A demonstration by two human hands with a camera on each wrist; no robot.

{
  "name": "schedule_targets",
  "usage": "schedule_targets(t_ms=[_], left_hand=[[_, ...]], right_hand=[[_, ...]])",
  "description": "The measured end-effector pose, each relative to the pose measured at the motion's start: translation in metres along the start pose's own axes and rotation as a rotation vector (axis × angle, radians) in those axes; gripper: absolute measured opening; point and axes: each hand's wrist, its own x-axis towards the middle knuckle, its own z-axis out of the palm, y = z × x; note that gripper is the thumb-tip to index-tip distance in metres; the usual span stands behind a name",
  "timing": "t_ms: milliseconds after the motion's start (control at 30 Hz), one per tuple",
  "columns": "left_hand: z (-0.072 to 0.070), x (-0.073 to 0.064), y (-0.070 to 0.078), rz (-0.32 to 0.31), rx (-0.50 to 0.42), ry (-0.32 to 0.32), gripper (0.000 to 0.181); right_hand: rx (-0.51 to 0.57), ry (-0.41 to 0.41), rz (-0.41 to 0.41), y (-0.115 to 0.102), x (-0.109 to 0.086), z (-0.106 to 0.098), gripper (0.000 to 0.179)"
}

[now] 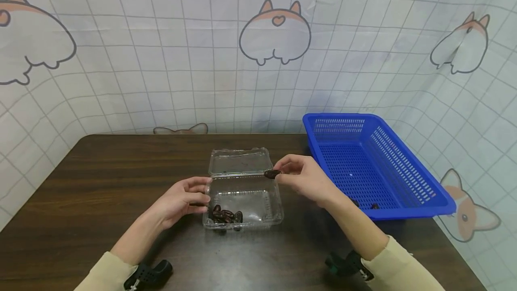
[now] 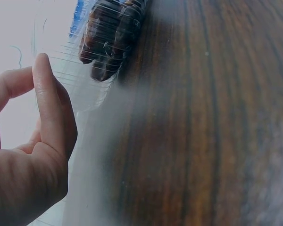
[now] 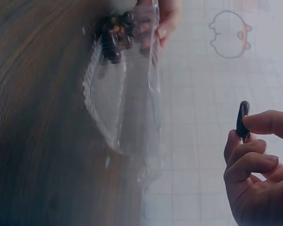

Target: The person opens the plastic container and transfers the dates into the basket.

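A clear plastic clamshell box point(image 1: 258, 196) lies on the table with its lid point(image 1: 241, 161) folded back. Several dark brown dates point(image 1: 227, 216) are gathered in its near left corner; the left wrist view shows dates point(image 2: 106, 40) through the plastic. My left hand point(image 1: 179, 201) touches the box's left side with extended fingertips. Between thumb and fingers, my right hand point(image 1: 308, 178) pinches one date point(image 1: 272, 174) above the box's far right edge. The right wrist view shows that held date point(image 3: 243, 120) upright, apart from the box.
To the right, a blue plastic basket point(image 1: 404, 213) with slotted walls holds a few dark pieces near its front, partly hidden by the right forearm. The brown wooden table point(image 1: 101, 178) meets a white gridded cloth point(image 1: 194, 80) at the back.
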Motion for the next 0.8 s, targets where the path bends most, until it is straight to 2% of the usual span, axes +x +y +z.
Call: schedule_targets(t_ms=[367,800], left_hand=[[-0.001,0.000,-0.001,0.003,-0.001,0.000,0.059],[0.001,-0.001,0.001,0.006,-0.009,0.002,0.061]], right_hand=[[0.055,0.017,0.049,0.000,-0.011,-0.027,0.025],[-0.005,0.091,0.072,0.007,-0.029,-0.061,0.030]])
